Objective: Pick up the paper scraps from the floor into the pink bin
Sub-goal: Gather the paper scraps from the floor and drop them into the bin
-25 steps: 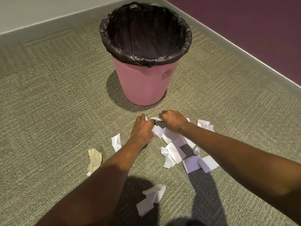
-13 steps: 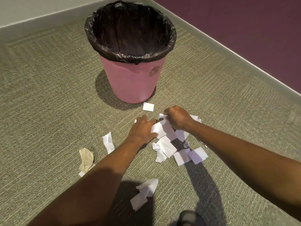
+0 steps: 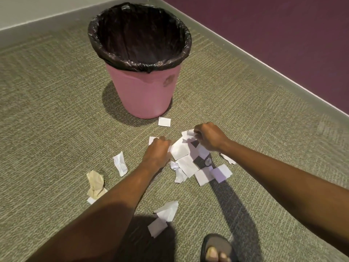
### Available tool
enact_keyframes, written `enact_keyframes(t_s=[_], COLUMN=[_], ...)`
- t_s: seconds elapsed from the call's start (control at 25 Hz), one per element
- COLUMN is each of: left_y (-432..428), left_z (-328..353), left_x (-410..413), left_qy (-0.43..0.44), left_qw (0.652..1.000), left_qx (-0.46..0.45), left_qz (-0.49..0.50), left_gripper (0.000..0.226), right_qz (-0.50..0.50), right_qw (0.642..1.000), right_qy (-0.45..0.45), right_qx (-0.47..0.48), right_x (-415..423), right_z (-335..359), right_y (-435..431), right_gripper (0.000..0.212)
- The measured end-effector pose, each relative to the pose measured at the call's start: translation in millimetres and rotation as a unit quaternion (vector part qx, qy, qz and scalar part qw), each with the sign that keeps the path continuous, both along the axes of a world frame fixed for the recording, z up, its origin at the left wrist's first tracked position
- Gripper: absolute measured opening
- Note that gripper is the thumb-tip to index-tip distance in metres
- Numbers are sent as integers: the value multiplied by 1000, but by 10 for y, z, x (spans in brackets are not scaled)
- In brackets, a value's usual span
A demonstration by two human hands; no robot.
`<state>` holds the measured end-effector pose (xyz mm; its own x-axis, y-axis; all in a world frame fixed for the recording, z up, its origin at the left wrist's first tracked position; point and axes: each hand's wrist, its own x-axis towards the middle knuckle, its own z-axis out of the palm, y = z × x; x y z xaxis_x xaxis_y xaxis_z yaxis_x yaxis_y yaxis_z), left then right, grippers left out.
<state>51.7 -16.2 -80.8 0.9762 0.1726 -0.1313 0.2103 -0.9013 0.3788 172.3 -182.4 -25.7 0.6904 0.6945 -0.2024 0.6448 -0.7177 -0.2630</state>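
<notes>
Head view. The paper scraps are shown heaped on the floor just in front of the pink bin, which is fitted with a black liner and stands upright. A loose handful is likely to shed pieces when lifted toward the rim, since the sheets are thin, flat and only partly overlapped. Outliers may be missed: a white square at the bin's base, and a tan scrap farther from the bin on the left. The right hand is curled tight, and the pile's bin-side edge is pinched under its fingers. The left hand is curled against the pile's left edge; whether paper is gripped inside cannot be told.
</notes>
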Motion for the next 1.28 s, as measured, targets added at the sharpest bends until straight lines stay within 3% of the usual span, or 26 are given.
enact_keyframes(t_s=[0.08,0.2,0.36,0.48,0.64,0.76,0.88,1.0,1.08,1.16,1.28], left_y=[69,189,535,839,1187,1316,1385,1405,1386,1342,1321], left_z=[172,696,1689,2357,2678,2696,2593,2141,1640,1140,621], left_x=[-15,3,196,426,770,811,666,228,-177,-602,-1095], left_qy=[-46,-204,-407,-446,-337,-272,-338,-377,-285,-122,129], left_qw=[997,961,881,861,875,858,851,821,857,915,950], left_qx=[-59,-158,-189,-182,-255,-343,-255,-191,-162,-132,-77], left_qz=[34,98,154,162,237,268,309,383,398,361,275], left_gripper=[13,21,26,23,27,35,28,27,24,28,80], right_qz=[-21,-80,-158,-174,-229,-230,-223,-184,-129,-79,18], right_qw=[998,975,873,832,842,862,870,863,883,901,959], right_qy=[20,66,131,165,239,289,239,192,160,170,196], right_qx=[48,198,443,501,426,347,368,430,422,390,206], right_x=[-27,-98,-104,84,408,485,381,168,-13,-236,-485], right_z=[179,671,1560,2028,2245,2261,2271,2185,2055,1834,1202], right_y=[89,327,776,1160,1589,1741,1726,1500,1240,1001,870], right_gripper=[24,18,7,5,11,35,28,17,21,34,37])
